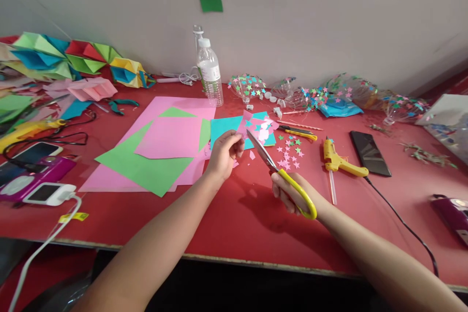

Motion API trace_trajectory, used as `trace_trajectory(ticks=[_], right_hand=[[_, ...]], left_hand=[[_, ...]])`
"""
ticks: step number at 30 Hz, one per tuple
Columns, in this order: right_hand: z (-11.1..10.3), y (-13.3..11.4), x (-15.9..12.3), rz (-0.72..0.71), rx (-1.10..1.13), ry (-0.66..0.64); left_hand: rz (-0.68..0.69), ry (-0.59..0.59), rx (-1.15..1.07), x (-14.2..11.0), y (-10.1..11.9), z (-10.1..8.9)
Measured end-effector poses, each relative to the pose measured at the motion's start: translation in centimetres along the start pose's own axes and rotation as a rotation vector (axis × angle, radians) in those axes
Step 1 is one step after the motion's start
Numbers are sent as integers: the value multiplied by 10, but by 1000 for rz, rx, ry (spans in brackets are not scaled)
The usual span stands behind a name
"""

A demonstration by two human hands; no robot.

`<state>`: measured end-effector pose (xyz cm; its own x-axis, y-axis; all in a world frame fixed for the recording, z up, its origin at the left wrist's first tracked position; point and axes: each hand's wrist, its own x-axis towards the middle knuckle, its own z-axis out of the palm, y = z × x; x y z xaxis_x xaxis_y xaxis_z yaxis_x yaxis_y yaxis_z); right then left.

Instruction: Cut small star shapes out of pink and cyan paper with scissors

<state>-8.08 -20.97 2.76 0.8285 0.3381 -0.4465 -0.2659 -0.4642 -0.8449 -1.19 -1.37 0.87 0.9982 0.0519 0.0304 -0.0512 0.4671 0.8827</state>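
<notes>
My left hand (224,153) is closed in a pinch at the middle of the table, its fingertips at a small piece of pink paper (245,124). The part between the fingers is hard to make out. My right hand (290,194) grips the yellow handles of a pair of scissors (263,155). Their blades point up and left, with the tips close to the pink paper and my left fingertips. Behind lies a blue sheet (219,129) with paper scraps on it. Small pink and green paper stars (288,158) are scattered to the right.
Large pink and green sheets (146,175) lie left. Right are a yellow box cutter (303,133), a yellow glue gun (338,162) with a cord and a phone (370,152). A plastic bottle (211,75) and star-covered clear plastic pieces (248,88) stand along the wall.
</notes>
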Motion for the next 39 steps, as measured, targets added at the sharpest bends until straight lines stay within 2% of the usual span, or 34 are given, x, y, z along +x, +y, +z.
trace_trajectory(ticks=[3,7,9,14,22,25,29,39], right_hand=[[1,3,2,-35,22,-12],[2,8,4,-69,64,-21],[3,9,4,-79,66,-23],[2,10,5,-83,62,-26],[-2,13,8,-116,88,-61],[-5,12,5,-143,87,-98],[-8,7,0,-181,22,-87],[-16,-1,-6,-162,-103,-80]], left_hand=[[-1,10,-35,1,0,0],[-115,-101,-51,-2,-3,2],[-130,-122,-44,-3,-5,4],[-58,-53,-65,-3,-6,5],[-37,-37,-120,-1,3,5],[28,-32,-45,-1,6,3],[148,-20,127,-2,10,1],[207,-6,237,0,15,-3]])
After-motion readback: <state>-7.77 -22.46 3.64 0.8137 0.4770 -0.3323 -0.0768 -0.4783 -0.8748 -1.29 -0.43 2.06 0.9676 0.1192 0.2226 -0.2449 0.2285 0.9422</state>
